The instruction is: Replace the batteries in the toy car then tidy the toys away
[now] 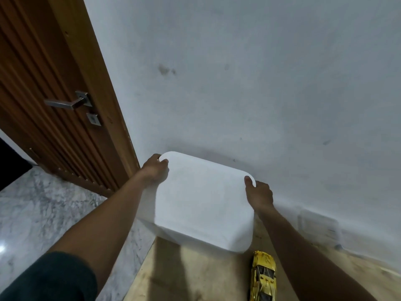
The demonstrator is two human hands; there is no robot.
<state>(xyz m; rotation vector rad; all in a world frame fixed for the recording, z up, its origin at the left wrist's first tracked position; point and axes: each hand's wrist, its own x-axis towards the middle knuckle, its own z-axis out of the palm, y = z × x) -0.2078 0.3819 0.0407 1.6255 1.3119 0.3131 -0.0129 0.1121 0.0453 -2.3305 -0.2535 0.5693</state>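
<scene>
White box (204, 205) gripped at both ends by left hand (154, 170) and right hand (259, 195), fingers clenched on rim; contents hidden. Yellow toy car (263, 276) seen beside it on wooden surface (195, 276).

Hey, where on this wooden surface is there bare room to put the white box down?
Bare wood lies left of the yellow toy car, below the white box, out to the surface's left edge. Another bare strip runs right of the right hand along the wall. It is crowded around the car.
</scene>
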